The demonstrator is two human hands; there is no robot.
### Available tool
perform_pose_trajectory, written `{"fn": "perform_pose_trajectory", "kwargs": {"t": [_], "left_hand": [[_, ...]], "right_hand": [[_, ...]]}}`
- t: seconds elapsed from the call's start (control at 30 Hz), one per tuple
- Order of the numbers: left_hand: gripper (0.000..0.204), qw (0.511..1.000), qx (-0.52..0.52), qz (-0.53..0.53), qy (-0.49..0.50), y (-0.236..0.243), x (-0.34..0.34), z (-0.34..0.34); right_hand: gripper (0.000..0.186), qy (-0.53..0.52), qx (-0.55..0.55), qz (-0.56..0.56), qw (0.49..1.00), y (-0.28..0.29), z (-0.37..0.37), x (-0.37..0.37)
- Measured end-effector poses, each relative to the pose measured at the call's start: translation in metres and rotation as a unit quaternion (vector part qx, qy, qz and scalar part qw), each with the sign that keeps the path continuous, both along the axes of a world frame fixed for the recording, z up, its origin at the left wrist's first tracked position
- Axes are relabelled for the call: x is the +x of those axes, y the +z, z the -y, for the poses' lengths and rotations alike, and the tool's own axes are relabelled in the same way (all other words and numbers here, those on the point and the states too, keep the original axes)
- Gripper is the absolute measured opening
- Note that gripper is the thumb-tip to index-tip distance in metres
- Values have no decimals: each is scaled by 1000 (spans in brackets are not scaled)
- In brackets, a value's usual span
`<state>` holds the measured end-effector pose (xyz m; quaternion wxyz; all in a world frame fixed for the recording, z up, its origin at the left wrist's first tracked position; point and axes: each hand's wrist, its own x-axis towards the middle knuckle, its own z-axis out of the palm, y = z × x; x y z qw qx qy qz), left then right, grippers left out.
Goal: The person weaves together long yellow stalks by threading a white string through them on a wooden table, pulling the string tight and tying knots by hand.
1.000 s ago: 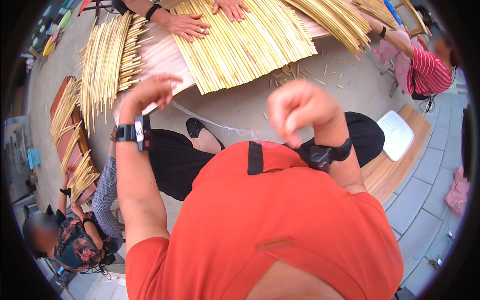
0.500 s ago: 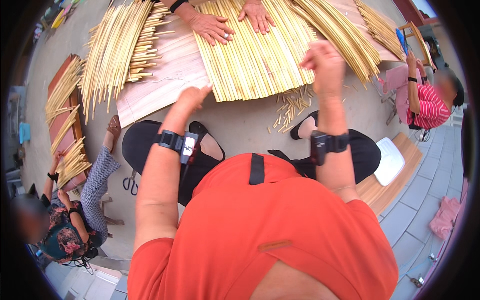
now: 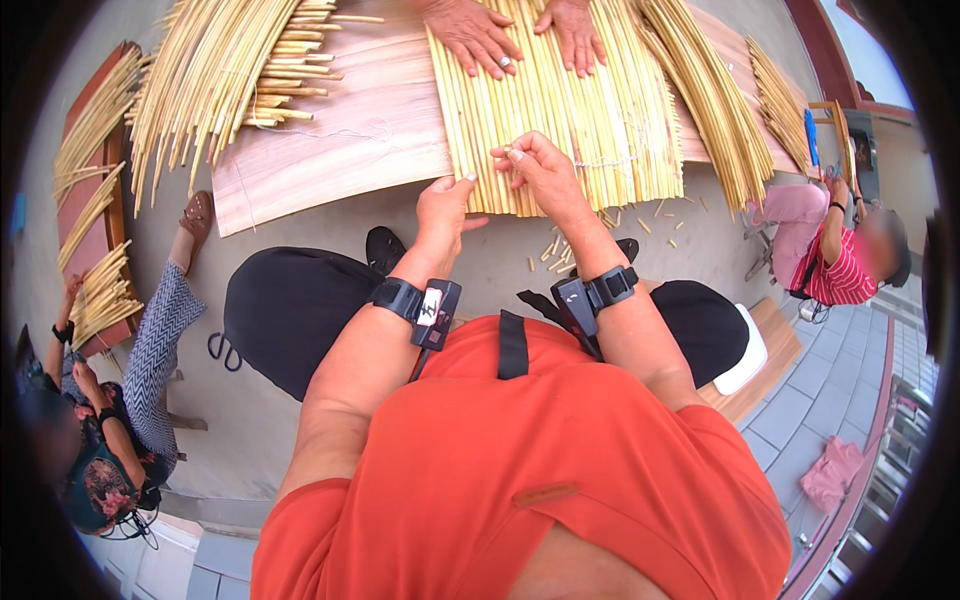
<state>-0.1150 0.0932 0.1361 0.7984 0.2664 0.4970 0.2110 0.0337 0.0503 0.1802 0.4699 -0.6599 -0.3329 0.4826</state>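
- Mat of pale-yellow, reed-like stalks (image 3: 560, 115) lies on the wood-grained surface (image 3: 380, 165), its near edge reaching past the front.
- The step in hand looks like fine finger work at that near edge; a co-worker's hands (image 3: 470, 38) rest on the farther part.
- Left hand (image 3: 440, 210) is at the mat's near-left corner; right hand (image 3: 545, 178) is just beside it, over the stalks, with thumb and forefinger close together. I cannot tell whether either grip is closed on something thin or empty.
- Thin white thread (image 3: 608, 161) crosses the stalks right of the hands.
- The next move seems to call for a light, steady pinch that leaves the stalks aligned.
- A white label (image 3: 431, 304) with dark marks sits on the left wrist device (image 3: 440, 325); no brand is legible.
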Motion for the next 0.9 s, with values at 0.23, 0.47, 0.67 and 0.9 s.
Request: {"fn": "perform_pose_trajectory", "kwargs": {"t": [0.23,0.47,0.67,0.9], "left_hand": [[27,997,-41,58,18,-8,-2,3],[14,961,-123,195,153,-13,0,10],[11,979,-97,121,133,-18,4,12],[12,980,-90,104,141,-12,6,14]], "right_hand": [[9,86,3,122,989,-9,-9,-3],[8,-5,-10,31,999,-16,-10,-4],[7,-16,-3,19,1000,-17,-10,0],[6,-30,-10,23,999,-18,-12,-2]]}}
